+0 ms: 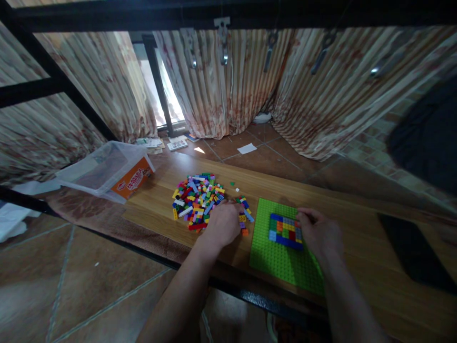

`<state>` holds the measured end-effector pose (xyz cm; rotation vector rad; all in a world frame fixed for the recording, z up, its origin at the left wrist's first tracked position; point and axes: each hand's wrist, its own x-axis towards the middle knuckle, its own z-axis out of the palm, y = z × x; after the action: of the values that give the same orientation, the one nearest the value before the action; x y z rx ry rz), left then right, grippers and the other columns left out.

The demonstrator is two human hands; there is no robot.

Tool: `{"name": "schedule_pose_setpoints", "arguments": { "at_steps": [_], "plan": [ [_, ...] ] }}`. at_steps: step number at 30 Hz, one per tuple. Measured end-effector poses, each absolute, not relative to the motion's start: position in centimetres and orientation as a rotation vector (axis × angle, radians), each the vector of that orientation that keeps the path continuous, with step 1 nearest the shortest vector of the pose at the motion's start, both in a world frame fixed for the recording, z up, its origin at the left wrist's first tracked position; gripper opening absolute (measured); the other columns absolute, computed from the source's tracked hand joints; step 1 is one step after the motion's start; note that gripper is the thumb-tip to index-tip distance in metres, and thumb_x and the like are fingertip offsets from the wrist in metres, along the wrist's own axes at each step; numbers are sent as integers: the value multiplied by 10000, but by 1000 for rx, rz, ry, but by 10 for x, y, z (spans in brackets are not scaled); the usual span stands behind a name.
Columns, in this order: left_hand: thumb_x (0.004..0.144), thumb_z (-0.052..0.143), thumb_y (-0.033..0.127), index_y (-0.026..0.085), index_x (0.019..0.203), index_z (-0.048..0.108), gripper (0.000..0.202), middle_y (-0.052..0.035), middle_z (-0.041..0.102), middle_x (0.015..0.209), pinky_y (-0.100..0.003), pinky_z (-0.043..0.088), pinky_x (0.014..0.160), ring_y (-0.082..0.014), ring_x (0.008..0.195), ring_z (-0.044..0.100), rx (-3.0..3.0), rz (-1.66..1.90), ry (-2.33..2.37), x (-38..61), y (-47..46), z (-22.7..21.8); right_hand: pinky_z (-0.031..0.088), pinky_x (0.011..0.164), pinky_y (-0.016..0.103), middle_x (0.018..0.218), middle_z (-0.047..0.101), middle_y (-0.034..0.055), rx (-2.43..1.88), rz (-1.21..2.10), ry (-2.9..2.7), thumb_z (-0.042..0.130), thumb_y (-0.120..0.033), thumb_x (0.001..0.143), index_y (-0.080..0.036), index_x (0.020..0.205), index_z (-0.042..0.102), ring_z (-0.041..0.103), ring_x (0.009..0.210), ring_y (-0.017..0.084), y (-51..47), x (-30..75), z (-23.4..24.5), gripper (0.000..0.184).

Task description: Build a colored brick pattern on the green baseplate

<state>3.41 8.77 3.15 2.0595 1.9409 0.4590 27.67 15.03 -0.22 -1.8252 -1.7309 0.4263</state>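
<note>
A heap of small coloured bricks (197, 199) lies on the wooden table (357, 224). My left hand (223, 223) rests palm down at the heap's right edge, fingers curled among loose bricks; what they pinch is hidden. To the right lies a bright green baseplate (278, 262) carrying a flat block of blue, green, yellow and red bricks (285, 231). My right hand (319, 232) sits at that block's right side, its fingertips bent and pressed against the edge of the bricks.
A clear plastic tub with an orange label (110, 171) lies tipped on the table's left end. A dark flat object (410, 252) lies at the right. Curtains (250, 81) hang behind, papers (167, 143) lie on the tiled floor, and a black frame bar (228, 14) runs overhead.
</note>
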Motion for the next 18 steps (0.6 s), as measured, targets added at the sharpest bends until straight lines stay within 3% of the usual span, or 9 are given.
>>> {"name": "schedule_pose_setpoints", "arguments": {
  "at_steps": [18],
  "plan": [
    [681, 545, 55, 231, 860, 716, 304, -56, 699, 833, -314, 484, 807, -216, 828, 624, 2035, 455, 1825, 30, 89, 36, 484, 776, 373, 867, 750, 94, -1812, 493, -1709, 484, -371, 782, -188, 921, 727, 681, 816, 255, 147, 272, 5, 334]
  ]
}}
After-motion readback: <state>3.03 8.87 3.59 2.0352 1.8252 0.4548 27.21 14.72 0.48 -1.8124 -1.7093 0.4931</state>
